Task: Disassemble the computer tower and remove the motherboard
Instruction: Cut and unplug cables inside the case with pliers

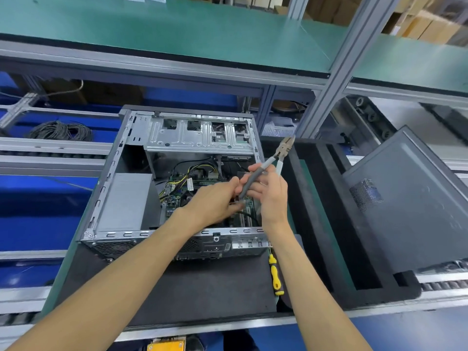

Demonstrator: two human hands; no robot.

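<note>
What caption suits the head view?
Both hands hold diagonal cutters above the motherboard inside an opened computer tower.

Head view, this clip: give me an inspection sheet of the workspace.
Surface: black foam mat on the bench.
Job's things: open grey metal computer tower lying on its side, green motherboard still inside.
Clutter: yellow-and-black screwdriver; removed grey side panel at right.
Hands: right hand grips grey-handled cutting pliers; left hand touches the handle end.
Cables: yellow-and-black wire bundle inside; coiled black cable far left.
Surroundings: green shelf, cardboard boxes.
</note>
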